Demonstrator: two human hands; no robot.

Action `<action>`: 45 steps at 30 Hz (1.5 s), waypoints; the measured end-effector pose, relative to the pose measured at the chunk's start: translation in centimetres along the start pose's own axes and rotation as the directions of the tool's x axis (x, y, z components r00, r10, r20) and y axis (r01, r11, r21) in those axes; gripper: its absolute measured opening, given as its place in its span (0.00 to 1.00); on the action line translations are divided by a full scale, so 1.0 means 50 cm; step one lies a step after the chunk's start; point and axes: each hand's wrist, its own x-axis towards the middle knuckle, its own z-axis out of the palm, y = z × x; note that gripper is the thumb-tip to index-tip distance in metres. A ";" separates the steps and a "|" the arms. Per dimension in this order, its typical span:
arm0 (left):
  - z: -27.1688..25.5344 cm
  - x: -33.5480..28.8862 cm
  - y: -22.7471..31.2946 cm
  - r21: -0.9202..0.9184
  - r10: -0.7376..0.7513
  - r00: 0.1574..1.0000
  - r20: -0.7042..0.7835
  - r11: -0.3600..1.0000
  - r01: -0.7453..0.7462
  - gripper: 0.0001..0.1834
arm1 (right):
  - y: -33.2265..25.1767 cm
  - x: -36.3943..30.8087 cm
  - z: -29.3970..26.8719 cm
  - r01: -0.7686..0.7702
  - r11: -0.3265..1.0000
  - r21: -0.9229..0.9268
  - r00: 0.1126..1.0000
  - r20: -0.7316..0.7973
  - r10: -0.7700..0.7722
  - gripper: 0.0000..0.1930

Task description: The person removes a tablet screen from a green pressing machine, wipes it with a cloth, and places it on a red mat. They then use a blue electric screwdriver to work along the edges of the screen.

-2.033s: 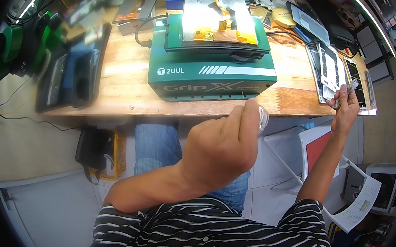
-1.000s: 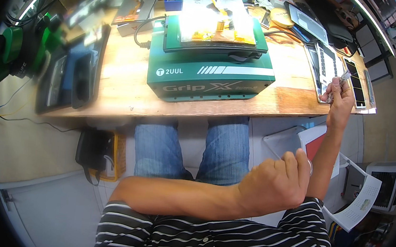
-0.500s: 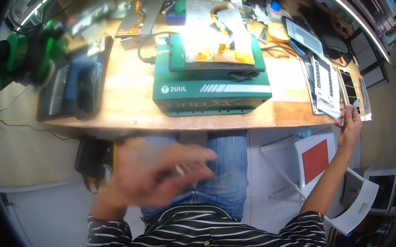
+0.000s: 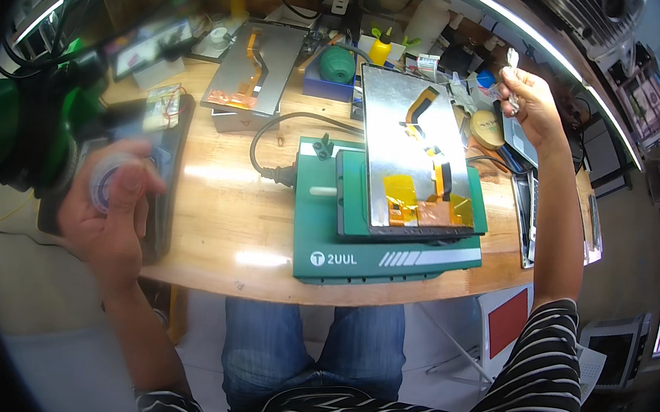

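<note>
My left hand, a little blurred, is raised at the left above a dark tablet-like slab. Its thumb and fingers close around a small round whitish roll, with a clear outer ring. At the far right, my right hand is lifted high, pinching a crumpled white wad that looks like tissue. Between my hands, a silver display panel with orange flex cables and yellow tape lies tilted on a green box-shaped machine. Neither hand touches the panel.
A second grey panel with a flex cable rests on a box at the back left. Behind stand a blue box and a yellow bottle. A black cable loops beside the machine. Green equipment crowds the left edge.
My left hand has gone from over my lap to the left side of the bench. My right hand has risen and moved inward from the right edge. The view has shifted.
</note>
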 end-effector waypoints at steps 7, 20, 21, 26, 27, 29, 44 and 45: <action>-0.040 0.012 -0.037 0.078 -0.108 0.992 -0.059 0.991 0.113 0.18 | -0.003 0.139 0.107 -0.092 0.991 -0.097 0.996 -0.019 0.091 0.10; 0.013 0.014 -0.075 0.075 -0.237 0.971 -0.008 0.969 0.237 0.14 | 0.033 0.160 0.102 -0.079 0.979 -0.185 0.997 -0.027 0.076 0.12; 0.016 0.012 -0.074 0.070 -0.255 0.967 -0.022 0.964 0.256 0.14 | 0.034 0.157 0.099 -0.084 0.975 -0.206 0.996 -0.050 0.075 0.12; 0.040 -0.004 -0.059 0.126 -0.194 0.973 0.124 0.976 0.179 0.15 | 0.050 0.128 0.073 -0.076 0.980 -0.186 0.995 -0.083 0.062 0.12; 0.045 -0.008 -0.053 0.122 -0.222 0.966 0.130 0.971 0.207 0.13 | 0.055 0.117 0.062 -0.082 0.981 -0.178 0.993 -0.094 0.066 0.12; 0.057 -0.018 -0.040 0.095 -0.278 0.952 0.128 0.959 0.268 0.09 | 0.068 0.091 0.039 -0.103 0.984 -0.144 0.989 -0.122 0.086 0.12; 0.106 -0.043 0.019 0.052 -0.261 0.936 0.236 0.965 0.256 0.08 | 0.120 -0.218 -0.070 -0.064 0.994 -0.089 0.944 -0.328 0.031 0.11; 0.105 -0.047 0.024 0.041 -0.241 0.941 0.238 0.970 0.238 0.08 | 0.119 -0.234 -0.066 -0.086 0.993 -0.081 0.937 -0.346 0.053 0.11</action>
